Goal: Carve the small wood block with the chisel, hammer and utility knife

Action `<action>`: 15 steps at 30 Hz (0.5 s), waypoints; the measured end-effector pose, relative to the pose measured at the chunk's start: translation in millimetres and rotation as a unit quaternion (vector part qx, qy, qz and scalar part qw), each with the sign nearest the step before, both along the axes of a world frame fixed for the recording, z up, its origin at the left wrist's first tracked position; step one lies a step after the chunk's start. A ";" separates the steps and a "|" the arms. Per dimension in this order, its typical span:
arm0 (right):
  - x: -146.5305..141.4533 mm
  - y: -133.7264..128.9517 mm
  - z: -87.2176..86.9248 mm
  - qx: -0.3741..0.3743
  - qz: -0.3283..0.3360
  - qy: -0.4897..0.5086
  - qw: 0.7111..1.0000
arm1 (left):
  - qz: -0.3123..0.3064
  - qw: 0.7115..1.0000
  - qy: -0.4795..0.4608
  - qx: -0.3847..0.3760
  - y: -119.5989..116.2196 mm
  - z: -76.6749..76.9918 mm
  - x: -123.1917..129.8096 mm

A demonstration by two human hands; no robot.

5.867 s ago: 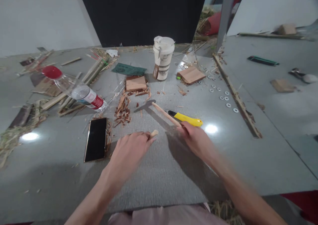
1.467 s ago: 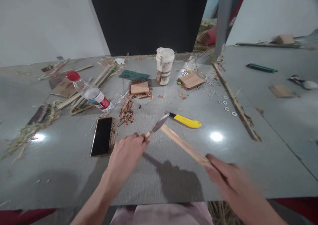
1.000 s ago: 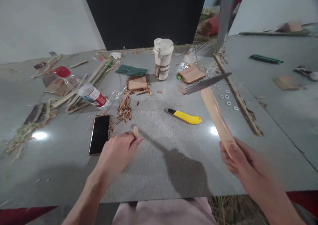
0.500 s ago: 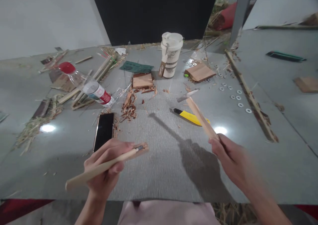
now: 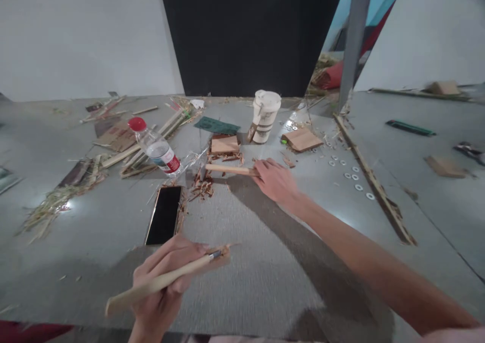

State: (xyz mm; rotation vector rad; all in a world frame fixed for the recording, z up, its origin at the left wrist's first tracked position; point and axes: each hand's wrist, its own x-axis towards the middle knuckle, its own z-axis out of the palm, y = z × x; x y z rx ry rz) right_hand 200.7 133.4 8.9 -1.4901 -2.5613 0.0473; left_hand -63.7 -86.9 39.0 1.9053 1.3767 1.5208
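My left hand [image 5: 161, 275], low at the left, is closed round a wooden-handled carving tool [image 5: 151, 286] that points right. A small piece of wood [image 5: 225, 252] sticks out at the tool's metal tip, held in the same hand. Farther forward, my right hand [image 5: 276, 180] grips the end of a small hammer [image 5: 229, 169] with a pale wooden handle. The hammer lies nearly level, its metal head to the left over some brown wood shavings [image 5: 203, 186]. Close beyond the handle is a wooden block [image 5: 225, 144].
A phone [image 5: 163, 215] and a red-capped bottle [image 5: 157, 148] are on the left. A lidded cup [image 5: 266, 115] stands at the back, with another wooden block [image 5: 303, 139] beside it. Several washers [image 5: 358, 187] and a long wooden strip [image 5: 373, 179] lie on the right.
My right hand has carried the hammer left and forward, towards the shavings. The yellow utility knife seen earlier is now hidden. The view has tilted up a little; my left hand keeps its hold.
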 end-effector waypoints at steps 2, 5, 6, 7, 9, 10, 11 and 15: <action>-21.0 24.9 -4.1 0.008 0.026 -0.005 1.000 | 0.001 1.000 0.011 -0.004 -0.6 2.2 0.9; -49.2 55.1 -8.8 0.020 0.040 -0.009 0.999 | 0.015 0.999 0.030 -0.022 -2.2 1.3 1.3; -57.6 63.4 -10.2 0.022 0.043 -0.010 0.999 | 0.020 0.999 0.037 -0.029 -2.7 -0.3 1.1; -65.2 71.0 -11.6 0.021 0.046 -0.011 0.999 | 0.024 0.998 0.044 -0.036 -3.0 -2.3 0.8; -77.9 84.3 -14.4 0.014 0.053 -0.017 0.998 | 0.020 0.997 0.049 -0.050 -2.7 -6.4 0.2; -82.6 90.1 -15.9 0.008 0.056 -0.020 0.998 | 0.014 0.997 0.048 -0.054 -1.9 -7.9 0.0; -86.4 95.5 -17.2 0.002 0.058 -0.023 0.998 | 0.006 0.997 0.046 -0.060 -0.8 -8.9 0.1; -92.5 113.9 -18.4 -0.020 0.053 -0.032 0.998 | -0.023 0.997 0.040 -0.063 5.3 -8.6 1.8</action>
